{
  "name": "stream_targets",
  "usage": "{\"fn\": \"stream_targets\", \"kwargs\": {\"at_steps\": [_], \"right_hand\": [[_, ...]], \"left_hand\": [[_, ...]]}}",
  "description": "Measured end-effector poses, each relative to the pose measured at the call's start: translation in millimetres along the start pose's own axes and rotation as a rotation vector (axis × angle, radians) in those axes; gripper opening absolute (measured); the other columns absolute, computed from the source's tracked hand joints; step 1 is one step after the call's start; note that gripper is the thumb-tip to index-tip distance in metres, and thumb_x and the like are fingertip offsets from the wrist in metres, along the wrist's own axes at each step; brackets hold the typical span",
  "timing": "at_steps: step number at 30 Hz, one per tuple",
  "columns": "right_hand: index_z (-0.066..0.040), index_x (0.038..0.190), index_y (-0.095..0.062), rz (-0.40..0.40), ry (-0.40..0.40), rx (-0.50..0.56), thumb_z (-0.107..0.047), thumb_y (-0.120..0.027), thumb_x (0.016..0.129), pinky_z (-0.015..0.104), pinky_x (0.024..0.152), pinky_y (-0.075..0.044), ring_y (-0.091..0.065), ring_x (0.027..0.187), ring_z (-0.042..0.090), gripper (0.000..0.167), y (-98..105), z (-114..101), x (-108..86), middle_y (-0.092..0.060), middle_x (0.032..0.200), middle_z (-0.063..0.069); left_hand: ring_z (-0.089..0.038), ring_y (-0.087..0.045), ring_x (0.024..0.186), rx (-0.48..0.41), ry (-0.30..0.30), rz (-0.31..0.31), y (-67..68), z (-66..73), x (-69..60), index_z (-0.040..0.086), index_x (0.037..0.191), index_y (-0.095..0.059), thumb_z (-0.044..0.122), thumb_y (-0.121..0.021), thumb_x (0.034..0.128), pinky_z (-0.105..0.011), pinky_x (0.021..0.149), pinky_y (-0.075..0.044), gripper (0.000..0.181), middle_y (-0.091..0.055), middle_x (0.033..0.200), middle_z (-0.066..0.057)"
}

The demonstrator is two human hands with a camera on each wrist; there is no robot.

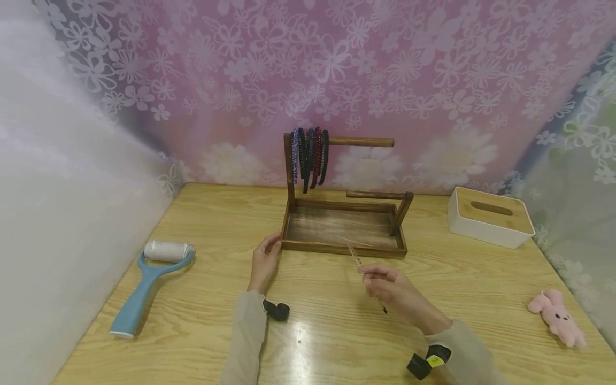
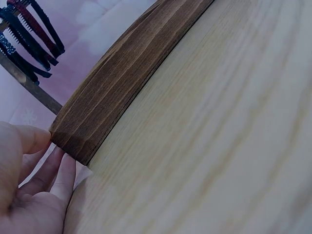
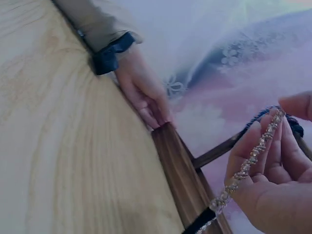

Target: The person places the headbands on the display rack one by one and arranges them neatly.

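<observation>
A dark wooden headband stand (image 1: 308, 247) with a tray base stands on the table. Its upper bar carries several headbands (image 1: 316, 155) in blue, black and red at the left end. My left hand (image 1: 265, 262) holds the front left corner of the tray, thumb and fingertips against the wood; the left wrist view shows the fingers (image 2: 63, 178) partly behind that corner. My right hand (image 1: 392, 291) pinches a beaded, clear-and-gold headband (image 3: 251, 163) between thumb and fingers, in front of the tray. Dark ends show below the beads.
On the left lies a blue lint roller (image 1: 144, 291). A white tissue box (image 1: 486, 227) with a wooden lid sits at the back right, and a pink plush toy (image 1: 558, 318) lies at the right. A lower bar (image 1: 375, 195) on the stand points left.
</observation>
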State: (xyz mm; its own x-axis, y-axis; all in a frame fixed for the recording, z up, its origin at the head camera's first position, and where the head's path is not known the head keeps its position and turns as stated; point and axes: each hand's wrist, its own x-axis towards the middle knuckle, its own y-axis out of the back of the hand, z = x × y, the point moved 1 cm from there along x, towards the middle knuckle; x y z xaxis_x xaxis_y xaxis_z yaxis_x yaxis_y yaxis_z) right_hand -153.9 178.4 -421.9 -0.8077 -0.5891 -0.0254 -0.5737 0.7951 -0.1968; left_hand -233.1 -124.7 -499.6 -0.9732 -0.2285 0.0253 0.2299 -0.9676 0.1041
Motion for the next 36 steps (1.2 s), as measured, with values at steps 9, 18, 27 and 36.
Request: {"fn": "stream_targets", "kwargs": {"at_steps": [9, 18, 27, 36], "right_hand": [[-0.023, 0.111, -0.066, 0.209, 0.185, 0.084, -0.001, -0.043, 0.102, 0.017, 0.079, -0.05, -0.058, 0.091, 0.0, 0.033, 18.8, -19.8, -7.1, -0.063, 0.104, -0.014], [-0.023, 0.113, -0.065, 0.379, 0.236, -0.117, -0.003, -0.048, 0.101, 0.014, 0.081, -0.05, -0.061, 0.094, -0.001, 0.029, 51.1, -61.3, -15.4, -0.066, 0.104, -0.014], [-0.015, 0.112, -0.067, 0.426, 0.357, -0.093, -0.001, -0.052, 0.099, 0.016, 0.078, -0.052, -0.062, 0.089, 0.003, 0.024, 71.4, -95.4, -17.7, -0.068, 0.102, -0.009], [-0.015, 0.116, -0.065, 0.494, 0.364, -0.165, -0.003, -0.057, 0.097, 0.014, 0.08, -0.051, -0.061, 0.09, 0.004, 0.024, 73.4, -108.6, -12.1, -0.065, 0.102, -0.009]], "left_hand": [[-0.029, -0.056, 0.122, -0.011, -0.013, -0.002, -1.2, -1.2, 1.0, 0.001, 0.128, -0.061, 0.012, -0.054, 0.1004, -0.025, 0.097, -0.046, 0.031, -0.06, 0.134, -0.017], [-0.029, -0.057, 0.121, -0.009, -0.014, -0.005, -1.8, -1.5, 1.9, 0.001, 0.128, -0.061, 0.011, -0.053, 0.1008, -0.026, 0.096, -0.047, 0.03, -0.061, 0.133, -0.016], [-0.029, -0.055, 0.125, -0.02, 0.011, -0.018, -0.9, 1.0, -0.7, 0.004, 0.13, -0.06, 0.012, -0.053, 0.1009, -0.044, 0.107, -0.044, 0.031, -0.06, 0.135, -0.014], [-0.029, -0.056, 0.124, -0.003, 0.01, -0.004, -1.0, 1.8, -0.1, 0.003, 0.129, -0.061, 0.012, -0.053, 0.1009, -0.043, 0.105, -0.045, 0.031, -0.061, 0.134, -0.015]]}}
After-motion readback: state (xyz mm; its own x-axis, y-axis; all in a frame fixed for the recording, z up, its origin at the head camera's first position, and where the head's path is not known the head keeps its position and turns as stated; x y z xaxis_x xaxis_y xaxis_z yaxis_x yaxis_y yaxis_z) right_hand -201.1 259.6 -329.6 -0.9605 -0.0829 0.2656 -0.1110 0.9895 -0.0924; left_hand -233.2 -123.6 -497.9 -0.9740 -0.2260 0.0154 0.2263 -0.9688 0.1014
